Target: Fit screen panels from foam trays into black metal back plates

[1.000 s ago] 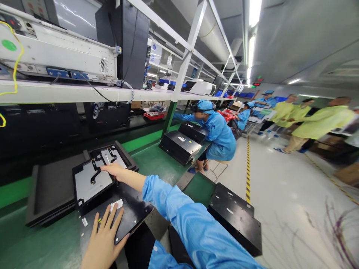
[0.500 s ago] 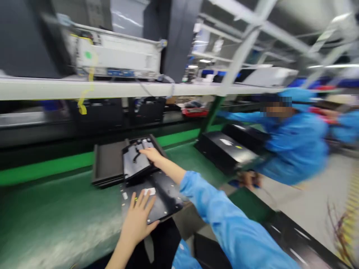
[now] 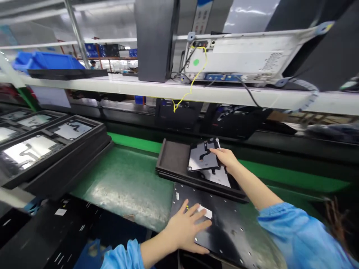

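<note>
My right hand [image 3: 227, 158] pinches the right edge of a flat, silver-faced electronic module [image 3: 203, 157] with a black ribbon cable, held tilted above a black foam tray [image 3: 179, 177]. The tray's left compartment is bare, and a similar silver module [image 3: 217, 176] lies in the right one, partly covered by the held module. My left hand [image 3: 188, 226] lies with fingers spread on a black metal panel [image 3: 221, 224] with small holes and a white label, in front of the tray.
At left, stacked foam trays [image 3: 92, 134] hold several silver modules. The green bench [image 3: 126, 183] runs beneath. Overhead, a white shelf [image 3: 117, 85] carries a white metal unit [image 3: 235, 56] with a hanging yellow cable [image 3: 191, 89]. A black case [image 3: 56, 228] stands low at left.
My view has swung left, so the co-worker has left the picture and the stacked trays appear. The module in my right hand now sits farther over the tray; my left hand stays on the panel.
</note>
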Demonstrator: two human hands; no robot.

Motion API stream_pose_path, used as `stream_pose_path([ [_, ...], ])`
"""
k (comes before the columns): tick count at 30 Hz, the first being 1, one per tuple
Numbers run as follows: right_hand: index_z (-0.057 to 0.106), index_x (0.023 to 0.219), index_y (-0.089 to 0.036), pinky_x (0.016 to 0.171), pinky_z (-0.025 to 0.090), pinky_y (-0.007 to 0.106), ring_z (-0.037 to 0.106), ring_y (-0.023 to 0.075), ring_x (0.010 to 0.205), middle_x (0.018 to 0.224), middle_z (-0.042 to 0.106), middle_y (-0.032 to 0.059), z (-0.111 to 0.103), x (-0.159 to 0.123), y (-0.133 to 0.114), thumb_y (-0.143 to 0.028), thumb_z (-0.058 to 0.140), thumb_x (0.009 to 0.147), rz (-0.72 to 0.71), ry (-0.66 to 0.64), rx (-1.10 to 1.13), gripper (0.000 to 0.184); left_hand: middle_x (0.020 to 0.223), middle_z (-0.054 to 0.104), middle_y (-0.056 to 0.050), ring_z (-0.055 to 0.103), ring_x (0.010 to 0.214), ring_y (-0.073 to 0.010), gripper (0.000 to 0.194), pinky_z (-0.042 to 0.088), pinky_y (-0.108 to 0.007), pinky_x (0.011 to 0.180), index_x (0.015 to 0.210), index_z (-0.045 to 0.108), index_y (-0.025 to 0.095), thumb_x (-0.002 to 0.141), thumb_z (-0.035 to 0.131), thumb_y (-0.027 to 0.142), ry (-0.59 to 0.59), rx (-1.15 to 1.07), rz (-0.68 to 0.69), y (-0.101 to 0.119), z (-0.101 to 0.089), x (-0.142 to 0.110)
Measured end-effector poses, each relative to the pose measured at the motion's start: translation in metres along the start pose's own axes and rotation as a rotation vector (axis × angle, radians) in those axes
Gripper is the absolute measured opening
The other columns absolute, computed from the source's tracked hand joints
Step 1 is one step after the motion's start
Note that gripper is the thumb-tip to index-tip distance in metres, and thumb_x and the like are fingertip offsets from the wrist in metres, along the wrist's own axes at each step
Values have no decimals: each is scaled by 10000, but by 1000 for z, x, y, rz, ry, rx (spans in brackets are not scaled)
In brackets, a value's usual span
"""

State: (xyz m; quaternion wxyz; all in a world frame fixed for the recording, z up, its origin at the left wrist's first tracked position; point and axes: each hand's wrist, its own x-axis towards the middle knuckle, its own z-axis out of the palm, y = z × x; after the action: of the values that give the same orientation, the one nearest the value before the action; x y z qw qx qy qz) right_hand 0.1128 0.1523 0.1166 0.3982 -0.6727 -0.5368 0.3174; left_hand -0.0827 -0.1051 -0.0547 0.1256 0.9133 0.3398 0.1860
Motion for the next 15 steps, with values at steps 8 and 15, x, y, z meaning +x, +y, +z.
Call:
stream_pose_path([
  [8,857,983,-136,587,347,302,547,152,628,932,847,177,45,4,-72,-385,755,932,-85,-203,69,274,1858,333,-49,253,1739,-319,903,214,-644,1417,1776,342,293,1057,392,836,16,110,-7,-3,1,-2],
  [15,828,833,-216,822,527,354,708,263,941,1031,860,112,55,-71,-63,-649,640,928,-435,-460,43,481,1835,384,-37,315,1717,-313,851,219,-631,1418,1755,364,291,1050,553,730,76,135,7,-2,-2,-1],
])
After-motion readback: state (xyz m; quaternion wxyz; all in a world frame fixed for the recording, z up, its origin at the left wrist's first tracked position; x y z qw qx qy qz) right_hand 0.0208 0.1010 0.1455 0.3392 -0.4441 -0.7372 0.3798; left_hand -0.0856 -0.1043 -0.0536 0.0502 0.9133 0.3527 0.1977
